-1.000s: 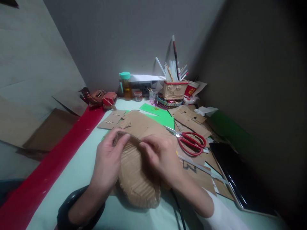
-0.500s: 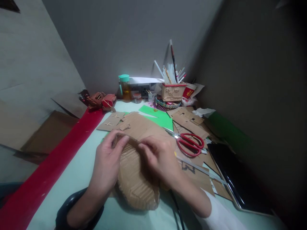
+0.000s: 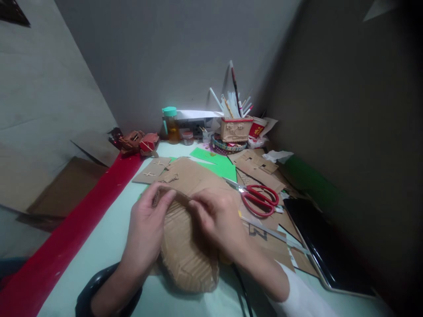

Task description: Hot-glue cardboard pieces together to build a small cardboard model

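A cardboard piece with a rounded, oval outline and a raised rim lies in front of me on the table. My left hand pinches its far rim between thumb and fingers at the left. Just to the right, my right hand grips the same rim, thumb and forefinger pressed together. Behind both hands spreads a larger flat cardboard sheet with a torn patch. Red-handled scissors rest with blades apart, right of my right hand.
A black tablet lies at the right, beside a clear ruler. Green paper and cardboard scraps cover the table's far side. At the back stand a bottle and a pen box. A black cable runs near the front.
The view has shifted very slightly. Both hands keep their hold on the cardboard rim, with hardly any movement.
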`<state>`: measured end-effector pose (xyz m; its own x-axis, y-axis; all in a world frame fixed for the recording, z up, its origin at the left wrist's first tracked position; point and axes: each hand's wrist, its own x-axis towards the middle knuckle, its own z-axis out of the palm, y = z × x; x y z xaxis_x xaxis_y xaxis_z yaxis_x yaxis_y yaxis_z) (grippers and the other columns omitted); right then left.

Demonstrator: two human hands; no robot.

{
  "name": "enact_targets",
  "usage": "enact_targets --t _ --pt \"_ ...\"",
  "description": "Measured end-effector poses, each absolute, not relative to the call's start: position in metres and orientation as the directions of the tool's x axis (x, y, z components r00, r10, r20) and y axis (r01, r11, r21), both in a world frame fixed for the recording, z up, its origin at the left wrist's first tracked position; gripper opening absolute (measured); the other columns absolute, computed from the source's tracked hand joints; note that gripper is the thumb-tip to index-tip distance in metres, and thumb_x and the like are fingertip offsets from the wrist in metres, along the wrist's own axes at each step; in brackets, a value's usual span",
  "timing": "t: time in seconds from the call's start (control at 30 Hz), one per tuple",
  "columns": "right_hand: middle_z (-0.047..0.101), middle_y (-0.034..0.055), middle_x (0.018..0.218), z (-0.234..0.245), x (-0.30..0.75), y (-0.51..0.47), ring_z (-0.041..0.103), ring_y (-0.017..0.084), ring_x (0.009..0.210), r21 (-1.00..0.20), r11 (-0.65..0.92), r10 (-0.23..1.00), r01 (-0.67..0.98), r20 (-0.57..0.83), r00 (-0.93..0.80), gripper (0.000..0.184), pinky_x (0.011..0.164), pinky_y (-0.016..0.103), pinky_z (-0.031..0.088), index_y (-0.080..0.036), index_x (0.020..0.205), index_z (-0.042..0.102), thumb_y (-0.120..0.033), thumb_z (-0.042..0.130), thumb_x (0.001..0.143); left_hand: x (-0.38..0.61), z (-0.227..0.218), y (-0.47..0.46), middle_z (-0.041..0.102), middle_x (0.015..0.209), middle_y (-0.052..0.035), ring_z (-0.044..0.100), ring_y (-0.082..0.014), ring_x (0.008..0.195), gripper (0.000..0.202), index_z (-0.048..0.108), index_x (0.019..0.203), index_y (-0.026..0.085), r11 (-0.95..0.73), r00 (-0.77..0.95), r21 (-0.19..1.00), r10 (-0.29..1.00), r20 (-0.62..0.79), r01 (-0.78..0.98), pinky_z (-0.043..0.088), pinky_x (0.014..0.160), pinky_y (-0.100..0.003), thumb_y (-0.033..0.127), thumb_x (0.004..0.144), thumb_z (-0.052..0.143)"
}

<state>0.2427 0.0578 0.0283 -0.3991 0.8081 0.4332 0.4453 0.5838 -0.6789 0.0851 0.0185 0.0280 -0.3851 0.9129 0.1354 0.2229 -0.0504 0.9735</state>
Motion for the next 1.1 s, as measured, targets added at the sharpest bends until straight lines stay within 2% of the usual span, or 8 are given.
enact_targets --t 0.67,0.83,1.1 --pt "0.073 0.005 0.078 0.0317 0.2424 0.0561 0.063 0.018 0.073 -0.682 0.565 0.821 0.464 0.408 -0.4 0.014 0.069 0.028 0.04 -0.014 0.082 0.074 -0.008 0.065 0.091 0.0852 0.0294 0.018 0.067 0.094 0.0057 0.061 -0.0194 0.09 0.019 0.065 0.089 0.029 -0.053 -0.382 0.974 0.914 0.136 0.22 0.044 0.083 -0.033 0.048 0.09 0.067" --pt "0.073 0.0049 0.077 0.0298 0.2426 0.0563 0.063 0.017 0.073 -0.682 0.567 0.819 0.461 0.407 -0.405 0.014 0.068 0.027 0.04 -0.014 0.082 0.074 -0.008 0.065 0.091 0.0864 0.03 0.0181 0.066 0.092 0.0059 0.06 -0.0185 0.087 0.02 0.065 0.088 0.029 -0.045 -0.39 0.975 0.912 0.13 0.219 0.044 0.078 -0.031 0.048 0.089 0.068" --pt "0.071 0.0054 0.075 0.0288 0.2422 0.0558 0.062 0.017 0.071 -0.674 0.574 0.816 0.466 0.416 -0.402 0.015 0.068 0.028 0.039 -0.013 0.08 0.074 -0.008 0.065 0.091 0.0854 0.0275 0.0179 0.067 0.093 0.0048 0.062 -0.0208 0.093 0.02 0.064 0.089 0.028 -0.061 -0.381 0.979 0.915 0.133 0.196 0.043 0.087 -0.035 0.048 0.089 0.067"
